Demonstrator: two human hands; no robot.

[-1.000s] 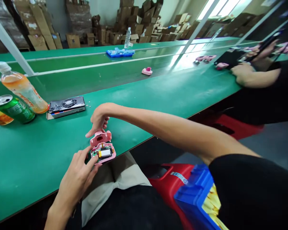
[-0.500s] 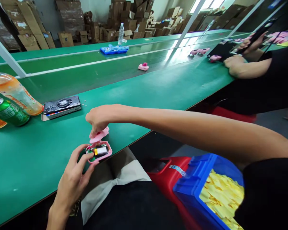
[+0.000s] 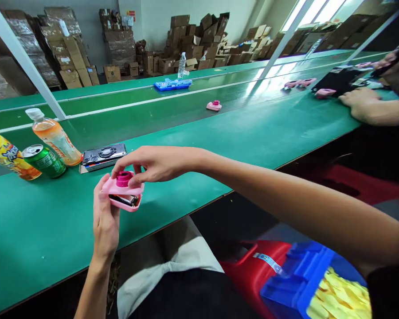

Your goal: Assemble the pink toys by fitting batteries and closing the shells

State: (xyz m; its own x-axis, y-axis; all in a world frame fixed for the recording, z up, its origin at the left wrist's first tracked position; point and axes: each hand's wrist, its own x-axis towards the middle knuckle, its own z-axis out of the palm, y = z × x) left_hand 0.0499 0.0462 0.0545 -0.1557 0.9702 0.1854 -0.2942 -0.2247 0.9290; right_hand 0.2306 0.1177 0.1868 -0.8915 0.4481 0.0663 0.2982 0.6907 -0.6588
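Observation:
A small pink toy camera (image 3: pixel 138 189) is held above the green bench, its two shell halves partly apart. Dark and silvery parts show in the gap between them. Gripping the left side of the shell is my left hand (image 3: pixel 106 217), fingers closed around its edge. My right hand (image 3: pixel 142 165) reaches over from the right and pinches the front cover beside its magenta lens ring (image 3: pixel 123 178). The cover sits tilted over the back half.
A phone on a box (image 3: pixel 104 154), a green can (image 3: pixel 45 161) and drink bottles (image 3: pixel 58 141) stand at left. Another pink camera (image 3: pixel 214 105) lies on the belt. A co-worker's hand (image 3: pixel 362 102) is far right. A blue bin of yellow pieces (image 3: pixel 295 279) is low right.
The front cover has turned over, so its lens ring now faces up above the back half. Both hands have raised the camera off the bench edge. The view has shifted left.

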